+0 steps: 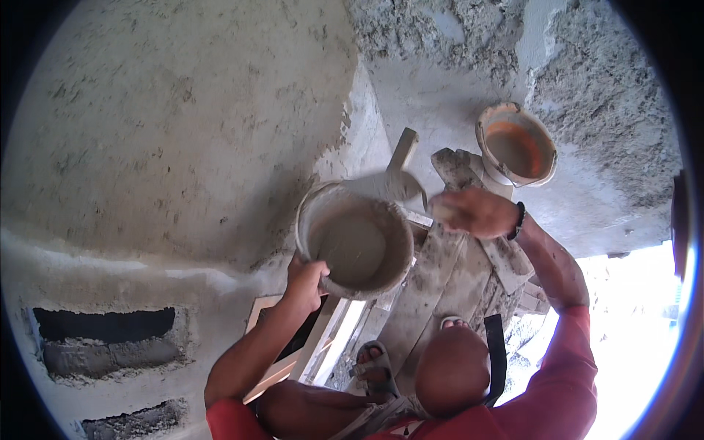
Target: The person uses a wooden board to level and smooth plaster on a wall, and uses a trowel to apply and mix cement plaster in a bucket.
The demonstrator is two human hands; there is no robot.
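My left hand (304,282) is closed on the near left rim of a round, mortar-caked bucket (408,253), thumb over the edge. Grey wet mortar (348,246) lies inside it. To the right, my right hand (473,213) is closed around the handle of a trowel, a dark band on its wrist. The trowel blade (385,187), smeared by motion and coated in mortar, reaches over the bucket's far rim. A flat grey stick-like piece (403,149) stands up just beyond the blade; whether it touches the trowel I cannot tell.
A second bucket (539,169), orange inside with some mortar, stands at the far right. Mortar-stained planks (440,282) run beneath my sandalled feet (374,363). Plastered wall (183,125) rises at left, with block openings (110,326) lower down. Rough mortar (609,110) covers the right surface.
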